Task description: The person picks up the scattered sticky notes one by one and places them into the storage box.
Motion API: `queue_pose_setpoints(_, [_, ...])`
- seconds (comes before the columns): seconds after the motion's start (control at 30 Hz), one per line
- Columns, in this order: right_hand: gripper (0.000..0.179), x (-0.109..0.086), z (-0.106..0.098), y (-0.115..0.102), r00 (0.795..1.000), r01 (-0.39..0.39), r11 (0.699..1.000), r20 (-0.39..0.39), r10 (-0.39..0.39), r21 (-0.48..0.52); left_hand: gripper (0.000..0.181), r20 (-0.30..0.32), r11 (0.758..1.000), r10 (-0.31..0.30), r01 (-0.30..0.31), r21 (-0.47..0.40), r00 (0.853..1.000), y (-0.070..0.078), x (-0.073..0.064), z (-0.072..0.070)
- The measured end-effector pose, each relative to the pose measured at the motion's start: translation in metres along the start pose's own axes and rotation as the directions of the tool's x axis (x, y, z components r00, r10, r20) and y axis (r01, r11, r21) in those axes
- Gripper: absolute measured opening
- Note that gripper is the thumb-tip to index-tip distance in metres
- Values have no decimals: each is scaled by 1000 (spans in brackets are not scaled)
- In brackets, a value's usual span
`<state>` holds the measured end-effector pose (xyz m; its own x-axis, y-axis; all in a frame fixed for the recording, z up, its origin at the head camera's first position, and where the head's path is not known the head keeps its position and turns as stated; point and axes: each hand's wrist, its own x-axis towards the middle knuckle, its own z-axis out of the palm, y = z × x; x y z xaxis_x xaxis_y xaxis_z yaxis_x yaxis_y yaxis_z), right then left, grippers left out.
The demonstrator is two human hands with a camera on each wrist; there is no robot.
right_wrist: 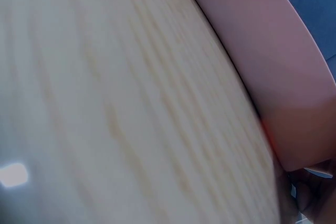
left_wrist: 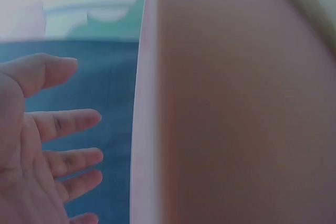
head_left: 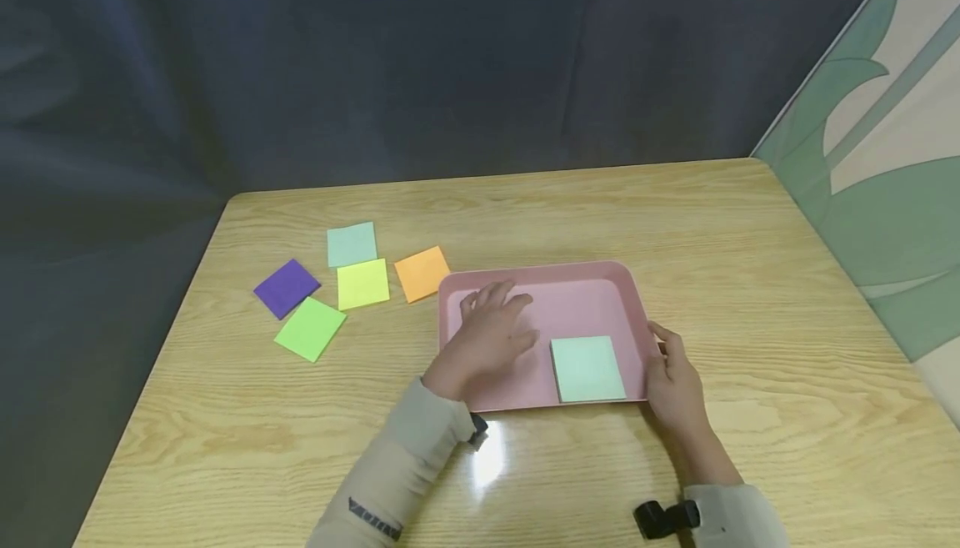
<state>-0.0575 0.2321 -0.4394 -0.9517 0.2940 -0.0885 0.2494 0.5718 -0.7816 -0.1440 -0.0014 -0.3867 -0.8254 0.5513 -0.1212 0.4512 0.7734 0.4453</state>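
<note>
A shallow pink tray (head_left: 581, 302) lies on the wooden table. In its near right part sits a thick pale mint pad of sticky notes (head_left: 588, 369). My left hand (head_left: 487, 335) hovers over the tray's left half with its fingers spread and nothing held. The left wrist view shows that hand's palm and separated fingers beside the blurred tray wall (left_wrist: 145, 129). At the tray's right side my right hand (head_left: 677, 385) holds the rim near the front corner. Only a small, dark part of its fingers shows beneath the tray's corner in the right wrist view.
Left of the tray lie single square notes: orange (head_left: 422, 274) by the tray's corner, yellow (head_left: 363, 284), mint (head_left: 352, 245), purple (head_left: 287, 289) and green (head_left: 311, 329). A dark curtain (head_left: 450, 64) hangs behind the table, and a leaf-patterned cloth (head_left: 892, 198) stands at the right.
</note>
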Motion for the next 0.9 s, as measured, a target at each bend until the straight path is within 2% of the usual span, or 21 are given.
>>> queue_pose_setpoints(0.2, [40,0,1,1,1000,14,1000,-9,-14,2,51,-76,993,-101,97,-62,992,-47,-16,-16])
queue_pose_setpoints(0.33, [40,1,1,2,1000,17,1000,-14,-17,-4,52,-114,981,-176,165,-97,978,-76,-29,-25])
queue_pose_setpoints(0.47, [40,1,2,3,999,33,999,-13,-33,-4,55,-139,965,-253,240,-103,957,-103,-44,-31])
queue_pose_setpoints(0.7, [40,1,1,3,999,30,1000,-12,-30,1,59,-114,921,-383,370,-123,917,-141,-66,-42])
queue_pose_setpoints(0.8, [40,1,1,3,1000,27,1000,-14,-27,3,62,-95,897,-436,424,-123,895,-153,-73,-46])
queue_pose_setpoints(0.9, [40,1,1,2,999,31,1000,-18,-31,4,65,-74,882,-466,457,-119,881,-163,-78,-48])
